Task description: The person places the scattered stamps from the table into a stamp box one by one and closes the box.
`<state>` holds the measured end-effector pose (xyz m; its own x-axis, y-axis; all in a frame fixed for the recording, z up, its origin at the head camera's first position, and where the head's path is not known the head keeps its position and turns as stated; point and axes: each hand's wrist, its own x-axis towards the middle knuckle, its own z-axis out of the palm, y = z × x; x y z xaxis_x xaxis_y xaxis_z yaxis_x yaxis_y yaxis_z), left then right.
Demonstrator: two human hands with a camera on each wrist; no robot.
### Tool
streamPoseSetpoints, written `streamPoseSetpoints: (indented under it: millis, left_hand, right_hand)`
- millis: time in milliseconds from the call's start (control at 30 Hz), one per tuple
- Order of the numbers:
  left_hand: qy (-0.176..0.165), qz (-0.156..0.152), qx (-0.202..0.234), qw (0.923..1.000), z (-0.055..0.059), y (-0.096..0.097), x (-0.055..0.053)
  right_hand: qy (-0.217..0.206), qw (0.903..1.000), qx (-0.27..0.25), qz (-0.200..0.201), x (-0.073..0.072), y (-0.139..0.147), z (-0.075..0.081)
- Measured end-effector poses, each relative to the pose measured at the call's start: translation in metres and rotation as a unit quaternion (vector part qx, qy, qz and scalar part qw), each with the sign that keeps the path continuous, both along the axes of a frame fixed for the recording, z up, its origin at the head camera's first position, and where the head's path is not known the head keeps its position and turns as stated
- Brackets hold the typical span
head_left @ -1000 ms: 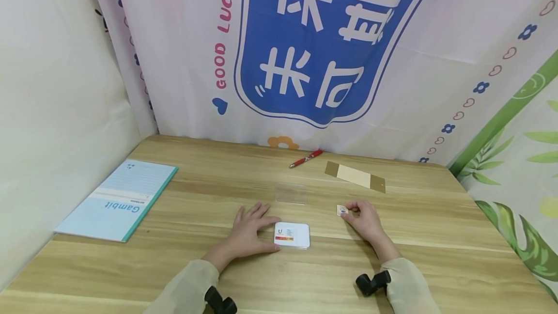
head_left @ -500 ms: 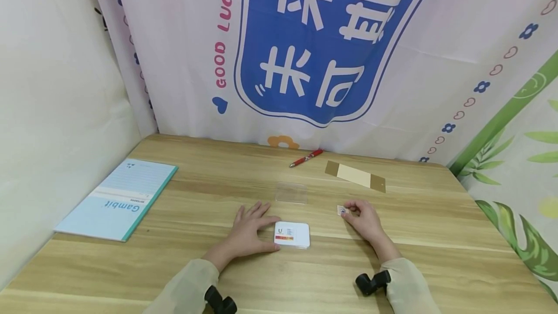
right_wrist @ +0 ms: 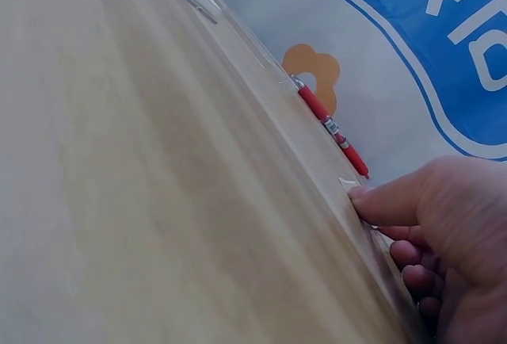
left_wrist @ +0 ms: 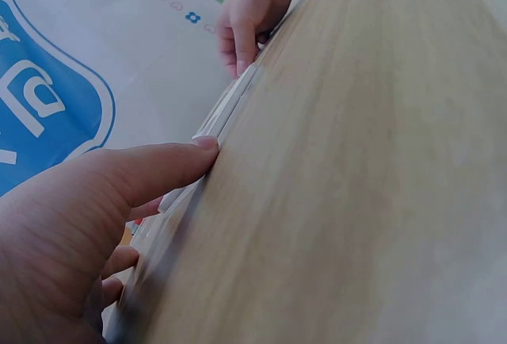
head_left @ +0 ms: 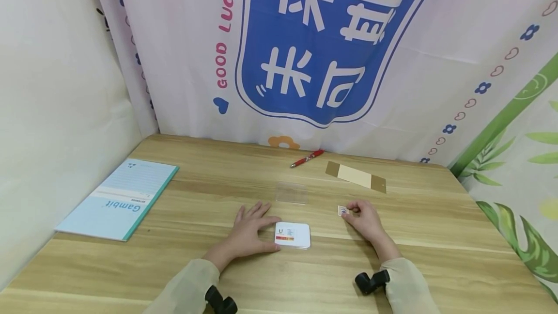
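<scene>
A stack of white, round-cornered cards (head_left: 300, 232), with a logo and a red-orange strip on top, lies before my left hand (head_left: 247, 236). That hand's thumb and forefinger hold its two left corners; the other fingers spread over the table. In the left wrist view the thumb touches the near edge of the stack (left_wrist: 230, 110). To the right, my right hand (head_left: 365, 219) pinches a small square sticker (head_left: 342, 210) with a dark printed mark between thumb and forefinger, close above the table. The right wrist view shows only a corner of the sticker (right_wrist: 346, 183) beyond the thumb.
Behind the cards lies a clear plastic rectangle (head_left: 291, 193). Farther back are a red pen (head_left: 307, 158) and a brown-and-cream card strip (head_left: 355, 177). A light blue notebook (head_left: 119, 200) lies at the left. A printed cloth (head_left: 187, 62) hangs at the table's rear edge.
</scene>
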<state>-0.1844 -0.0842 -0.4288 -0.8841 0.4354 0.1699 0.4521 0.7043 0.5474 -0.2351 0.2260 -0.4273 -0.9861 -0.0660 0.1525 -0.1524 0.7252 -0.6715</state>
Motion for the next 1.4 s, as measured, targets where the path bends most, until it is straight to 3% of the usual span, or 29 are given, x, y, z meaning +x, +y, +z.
streamPoseSetpoints:
  millis: [267, 667, 967, 1400]
  left_hand:
    - [0.008, 0.0, 0.0, 1.0, 0.0, -0.0008, 0.0001]
    - [0.002, 0.0, -0.004, 1.0, 0.0001, -0.0009, -0.0002]
    - [0.002, 0.0, -0.002, 1.0, 0.0002, -0.001, -0.0002]
    - [0.003, -0.004, 0.004, 1.0, -0.0019, -0.0007, -0.0008]
  right_hand:
    - [-0.006, 1.0, 0.001, -0.006, -0.0021, -0.0018, 0.0003]
    - [0.013, 0.9985, -0.051, -0.014, 0.0011, -0.0026, -0.0037]
    - [-0.004, 0.9962, -0.082, -0.028, 0.0018, -0.005, -0.0038]
    - [0.014, 0.9945, -0.104, -0.008, 0.003, -0.0051, -0.0032]
